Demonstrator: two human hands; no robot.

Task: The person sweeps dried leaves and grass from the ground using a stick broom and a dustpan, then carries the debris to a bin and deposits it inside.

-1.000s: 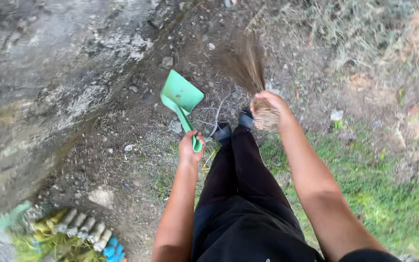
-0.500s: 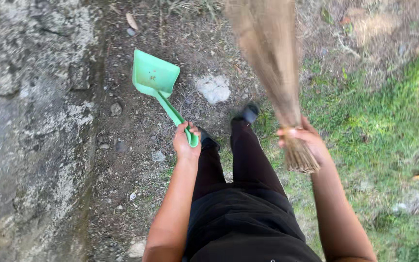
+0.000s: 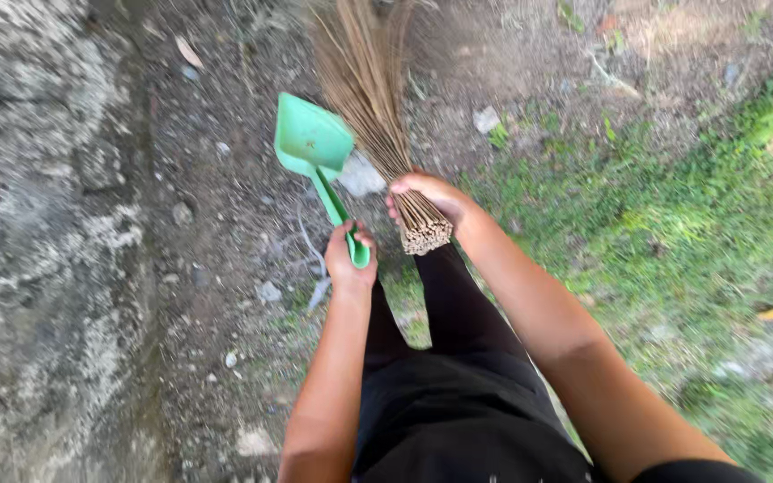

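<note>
Green dustpan (image 3: 313, 141) beside stick broom (image 3: 370, 89)

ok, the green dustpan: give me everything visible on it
The green dustpan looks like moulded plastic: a shallow scoop with raised side walls and a long thin handle of the same colour. Its pan looks empty. It is held low over bare dirt, mouth pointing away from the person, handle slanting back to the left hand, which grips the handle end. The stick broom, held in the right hand, has bristles running close along its right edge; contact is unclear.
</note>
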